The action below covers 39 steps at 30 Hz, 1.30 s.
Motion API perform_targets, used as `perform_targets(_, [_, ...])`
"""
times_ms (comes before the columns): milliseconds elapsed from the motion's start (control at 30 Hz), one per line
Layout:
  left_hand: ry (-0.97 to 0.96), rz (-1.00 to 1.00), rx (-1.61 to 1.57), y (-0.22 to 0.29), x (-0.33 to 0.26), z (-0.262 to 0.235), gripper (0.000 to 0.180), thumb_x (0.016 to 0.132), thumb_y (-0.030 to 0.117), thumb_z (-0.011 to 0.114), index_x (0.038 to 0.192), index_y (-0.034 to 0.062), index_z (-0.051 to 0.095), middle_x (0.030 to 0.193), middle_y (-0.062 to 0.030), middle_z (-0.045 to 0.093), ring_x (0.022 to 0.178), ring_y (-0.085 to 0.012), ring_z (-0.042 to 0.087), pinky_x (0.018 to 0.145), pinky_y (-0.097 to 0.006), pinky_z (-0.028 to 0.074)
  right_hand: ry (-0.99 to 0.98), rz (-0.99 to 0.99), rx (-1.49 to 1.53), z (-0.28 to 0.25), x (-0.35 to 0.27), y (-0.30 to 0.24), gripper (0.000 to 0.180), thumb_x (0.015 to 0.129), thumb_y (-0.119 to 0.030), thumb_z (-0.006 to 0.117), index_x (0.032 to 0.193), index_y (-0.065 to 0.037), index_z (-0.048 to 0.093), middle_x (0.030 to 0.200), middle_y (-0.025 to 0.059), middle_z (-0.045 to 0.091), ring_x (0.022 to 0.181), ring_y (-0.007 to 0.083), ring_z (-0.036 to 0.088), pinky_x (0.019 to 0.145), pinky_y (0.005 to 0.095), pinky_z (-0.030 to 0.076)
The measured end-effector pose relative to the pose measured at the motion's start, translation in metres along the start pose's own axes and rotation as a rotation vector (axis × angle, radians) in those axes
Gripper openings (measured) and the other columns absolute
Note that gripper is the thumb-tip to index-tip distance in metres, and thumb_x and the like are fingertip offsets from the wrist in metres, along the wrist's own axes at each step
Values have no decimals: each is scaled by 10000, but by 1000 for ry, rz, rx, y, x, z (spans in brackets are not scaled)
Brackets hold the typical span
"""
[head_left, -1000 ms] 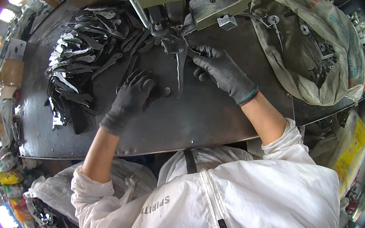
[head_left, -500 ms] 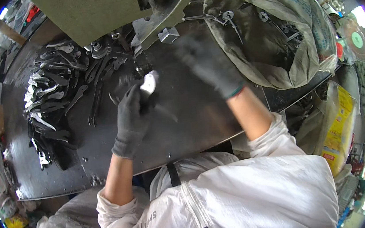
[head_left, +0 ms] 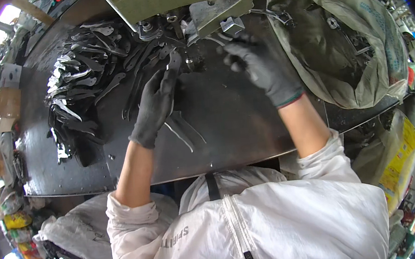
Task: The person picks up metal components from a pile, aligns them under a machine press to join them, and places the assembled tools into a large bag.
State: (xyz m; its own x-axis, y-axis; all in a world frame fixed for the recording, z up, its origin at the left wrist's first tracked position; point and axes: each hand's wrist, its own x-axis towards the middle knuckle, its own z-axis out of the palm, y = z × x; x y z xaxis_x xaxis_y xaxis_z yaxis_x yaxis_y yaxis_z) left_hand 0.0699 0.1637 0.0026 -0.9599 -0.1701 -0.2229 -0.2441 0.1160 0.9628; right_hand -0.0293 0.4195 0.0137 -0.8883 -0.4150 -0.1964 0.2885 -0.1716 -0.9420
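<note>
My left hand [head_left: 156, 102], in a dark grey glove, is closed round a flat curved metal piece [head_left: 175, 61], whose rounded end with a hole sticks up past the fingers. Below the palm two slim dark curved arms [head_left: 183, 131] come out; whether they belong to that piece is hidden. My right hand [head_left: 265, 73], gloved alike, is at the machine's small angled metal block [head_left: 232, 25]. Its fingers are curled and slightly blurred, with thin light prongs [head_left: 214, 40] at their tips. What these belong to cannot be made out.
A green-grey machine [head_left: 164, 5] overhangs the back of the dark metal table [head_left: 237, 126]. Heaped curved metal pieces [head_left: 85, 71] lie at left. An open woven sack [head_left: 308, 78] with metal parts stands at right. Beyond the front edge is a white bag [head_left: 75, 221].
My left hand still grips the curved piece, now turned with its end pointing up. My right hand has slowed, its fingers curled by the block. The whole view has shifted.
</note>
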Motion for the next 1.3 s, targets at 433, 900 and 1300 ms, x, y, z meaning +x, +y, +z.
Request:
perform_targets(433, [-215,61,32,-2,39,-8,398,1084,252,505,1270,-81,619,959,-63,700,842,-133,619,779,-318,512,0,-200,-192,48,14,33,251,983,-73,657,1226,-22,690,997,27,727,854,62,645,746,256,545])
perform_targets(900, [-151,230,502,-28,48,-16,301,993,182,587,1182,-39,668,872,-149,706,774,-252,666,733,-397,518,-24,-77,-421,45,29,64,279,965,-97,681,1236,-32,683,989,46,714,792,79,639,701,268,550])
perform_targets(1300, [193,-92,1420,-26,0,-121,310,886,279,658,1109,81,745,1059,-191,748,1043,-380,717,861,-495,580,-80,95,-129,60,-6,20,268,1020,-96,617,1264,14,605,983,58,677,703,91,664,597,229,575])
